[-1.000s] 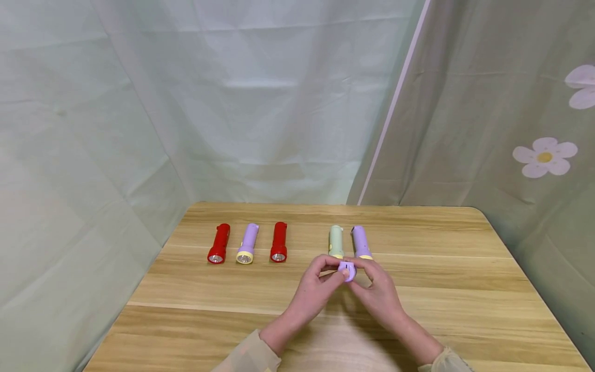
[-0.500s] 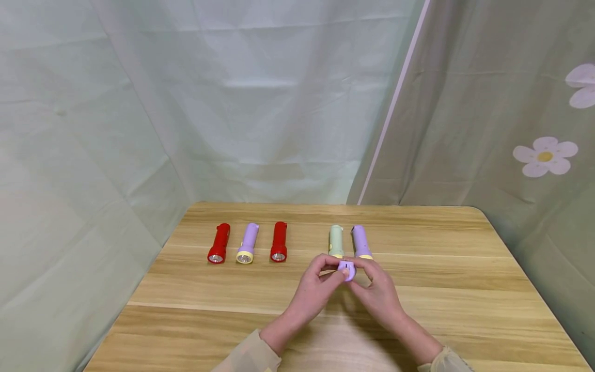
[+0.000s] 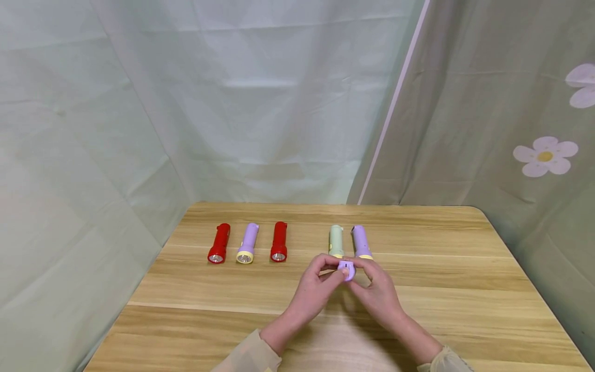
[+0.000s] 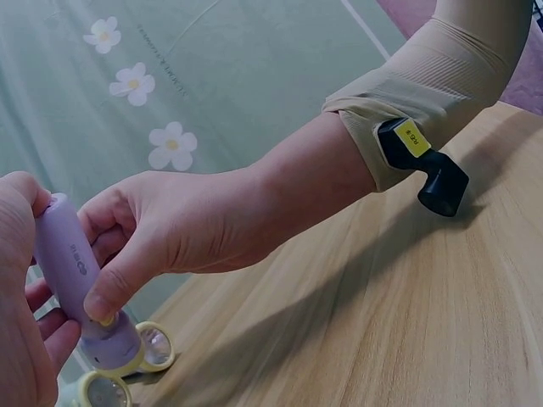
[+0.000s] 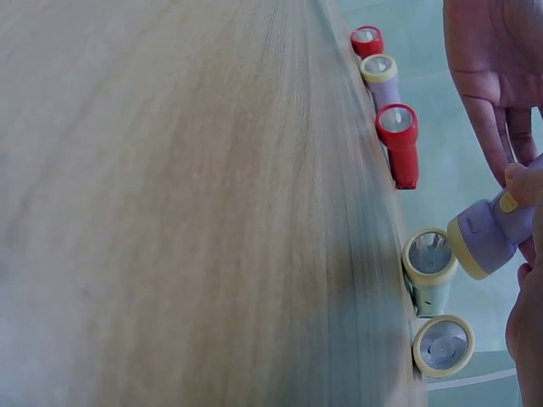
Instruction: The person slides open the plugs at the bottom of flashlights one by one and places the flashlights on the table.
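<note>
Both hands hold one purple flashlight (image 3: 347, 269) above the table, its tail end toward the head camera. My left hand (image 3: 312, 289) grips the tail half, thumb on the end cap. From the other side my right hand (image 3: 382, 295) grips the body; in the left wrist view its thumb (image 4: 114, 288) lies on the yellow button. The yellow-rimmed head tilts downward, its lens hidden in every view. Just beyond the hands lie a pale green flashlight (image 3: 336, 240) and another purple flashlight (image 3: 361, 241), their heads partly covered in the head view.
Left of the hands, a red flashlight (image 3: 219, 243), a purple one with a yellow rim (image 3: 248, 244) and a second red flashlight (image 3: 279, 242) lie in a row, lenses toward me. The wooden table (image 3: 209, 320) ends at the back against a pale curtain (image 3: 279, 103).
</note>
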`<state>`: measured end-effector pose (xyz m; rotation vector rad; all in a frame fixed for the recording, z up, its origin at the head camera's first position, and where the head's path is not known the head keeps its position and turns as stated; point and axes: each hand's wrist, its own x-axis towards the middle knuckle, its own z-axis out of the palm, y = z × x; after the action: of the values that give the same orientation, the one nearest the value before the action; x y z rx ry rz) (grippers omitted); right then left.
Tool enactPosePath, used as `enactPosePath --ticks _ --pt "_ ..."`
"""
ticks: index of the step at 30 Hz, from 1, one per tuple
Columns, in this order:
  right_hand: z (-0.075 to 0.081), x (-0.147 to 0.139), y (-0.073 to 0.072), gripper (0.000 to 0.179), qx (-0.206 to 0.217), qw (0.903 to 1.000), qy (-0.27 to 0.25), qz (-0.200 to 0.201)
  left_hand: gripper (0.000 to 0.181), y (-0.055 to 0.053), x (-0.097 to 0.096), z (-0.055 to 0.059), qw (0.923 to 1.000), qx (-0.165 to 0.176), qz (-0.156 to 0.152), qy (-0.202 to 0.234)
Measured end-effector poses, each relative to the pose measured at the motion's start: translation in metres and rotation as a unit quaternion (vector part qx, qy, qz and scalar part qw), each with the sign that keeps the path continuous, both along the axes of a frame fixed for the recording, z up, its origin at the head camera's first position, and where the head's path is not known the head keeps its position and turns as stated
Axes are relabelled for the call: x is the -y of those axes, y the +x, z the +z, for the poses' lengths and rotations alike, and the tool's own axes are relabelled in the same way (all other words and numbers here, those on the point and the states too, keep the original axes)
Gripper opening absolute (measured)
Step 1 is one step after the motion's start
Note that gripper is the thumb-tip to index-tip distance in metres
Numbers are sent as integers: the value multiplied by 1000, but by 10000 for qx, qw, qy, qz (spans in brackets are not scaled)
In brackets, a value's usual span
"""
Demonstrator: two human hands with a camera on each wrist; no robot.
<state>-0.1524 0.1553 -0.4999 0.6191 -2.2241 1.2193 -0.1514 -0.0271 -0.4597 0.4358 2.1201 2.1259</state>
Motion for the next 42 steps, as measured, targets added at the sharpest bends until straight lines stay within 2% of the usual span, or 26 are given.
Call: enactPosePath --ticks 16,31,42 --pt "-1 1 0 54 -18 10000 45 -71 20 1 0 1 9999 19 69 -73" --pt "2 1 1 51 103 9999 -1 41 18 0 1 2 9998 -27 92 -154" --pt "1 1 0 52 25 9999 -27 96 17 -1 0 2 9997 -74 116 -205"
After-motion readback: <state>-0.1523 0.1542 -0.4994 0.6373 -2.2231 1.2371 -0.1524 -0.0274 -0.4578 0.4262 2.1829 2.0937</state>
